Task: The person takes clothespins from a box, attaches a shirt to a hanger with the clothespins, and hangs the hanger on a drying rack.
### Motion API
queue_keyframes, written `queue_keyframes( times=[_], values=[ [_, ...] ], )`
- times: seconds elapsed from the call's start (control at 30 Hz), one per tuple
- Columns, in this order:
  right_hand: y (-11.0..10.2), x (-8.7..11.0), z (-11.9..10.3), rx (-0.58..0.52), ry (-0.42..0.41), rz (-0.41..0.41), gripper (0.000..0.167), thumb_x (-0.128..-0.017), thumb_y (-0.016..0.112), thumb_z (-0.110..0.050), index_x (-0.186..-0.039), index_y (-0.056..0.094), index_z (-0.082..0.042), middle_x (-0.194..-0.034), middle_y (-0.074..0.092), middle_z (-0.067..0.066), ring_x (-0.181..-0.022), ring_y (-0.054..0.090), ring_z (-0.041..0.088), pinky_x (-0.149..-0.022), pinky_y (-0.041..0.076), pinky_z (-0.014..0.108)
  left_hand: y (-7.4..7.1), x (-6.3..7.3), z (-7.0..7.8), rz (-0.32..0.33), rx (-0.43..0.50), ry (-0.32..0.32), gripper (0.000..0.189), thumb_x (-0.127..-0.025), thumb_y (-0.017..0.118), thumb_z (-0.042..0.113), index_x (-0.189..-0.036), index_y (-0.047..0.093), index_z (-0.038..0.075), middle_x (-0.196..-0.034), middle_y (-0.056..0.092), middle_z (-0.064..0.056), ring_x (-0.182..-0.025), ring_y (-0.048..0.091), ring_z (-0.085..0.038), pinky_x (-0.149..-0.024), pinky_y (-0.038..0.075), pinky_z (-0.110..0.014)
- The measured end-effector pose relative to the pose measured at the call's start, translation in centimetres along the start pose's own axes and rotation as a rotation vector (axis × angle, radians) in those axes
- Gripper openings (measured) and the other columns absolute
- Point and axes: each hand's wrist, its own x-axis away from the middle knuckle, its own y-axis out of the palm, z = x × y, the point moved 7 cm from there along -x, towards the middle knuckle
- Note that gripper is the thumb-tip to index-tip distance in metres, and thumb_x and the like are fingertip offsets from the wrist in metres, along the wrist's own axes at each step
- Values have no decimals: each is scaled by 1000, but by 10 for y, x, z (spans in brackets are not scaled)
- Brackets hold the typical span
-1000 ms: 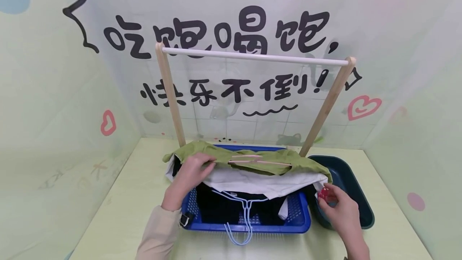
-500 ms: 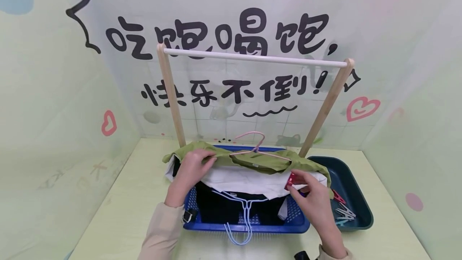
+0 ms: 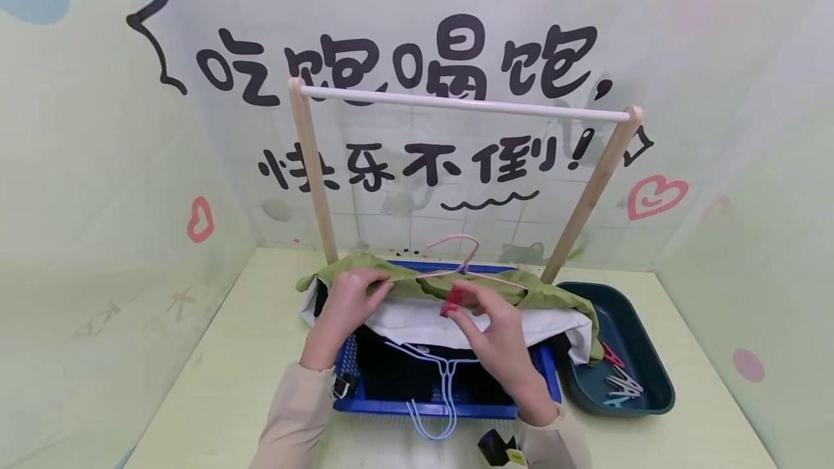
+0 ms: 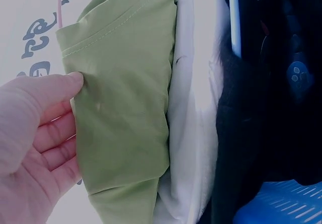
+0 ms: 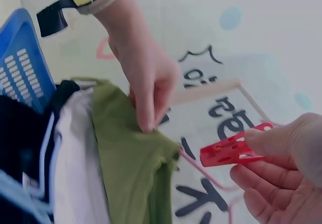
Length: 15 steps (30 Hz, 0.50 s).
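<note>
My left hand (image 3: 350,302) pinches the shoulder of an olive green shirt (image 4: 126,93) between thumb and fingers. A pink hanger (image 3: 464,259) sits in the shirt's neck, its hook standing up behind the collar. Between the thumb and fingers of my right hand (image 3: 496,331) is a red clothespin (image 5: 234,146). In the head view the clothespin overlaps the shirt's collar; in the right wrist view its tip points toward my left hand. In front of the green shirt lie a white garment (image 3: 417,324) and black clothing (image 3: 397,375).
A blue basket (image 3: 365,407) bears the clothes, with light blue hangers (image 3: 446,389) over its front edge. Behind it rises a wooden rack with a white rail (image 3: 456,102). A dark green tub (image 3: 661,389) at right contains several clothespins (image 3: 623,382).
My right hand has moved left from the shirt's right end to near the collar, carrying the red clothespin. The pink hanger's hook has swung upright. My left hand stays at the shoulder.
</note>
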Motion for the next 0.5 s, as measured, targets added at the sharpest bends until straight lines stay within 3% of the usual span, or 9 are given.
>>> queue_keyframes(
  times=[0.23, 0.5],
  values=[
    [29, -15, -9, -33, -9, -1, 41, -75, 74, 3, -114, 62, -1, -94, 68, 8, -82, 65, 18, -61, 51, 34, -1, -1, 0, -15, -3, -6, 9, -75, 76, 1, -82, 71, -1, -79, 69, -11, -71, 66, -23, -62, 54, -33],
    [50, -27, -14, 80, -137, 72, 34, -74, 76, 0, -106, 65, 0, -86, 67, 8, -75, 64, 21, -71, 51, 34, -2, 0, 3, -32, 2, -4, 8, -75, 75, 0, -83, 72, -1, -79, 69, -11, -71, 65, -22, -61, 54, -32]
  ],
)
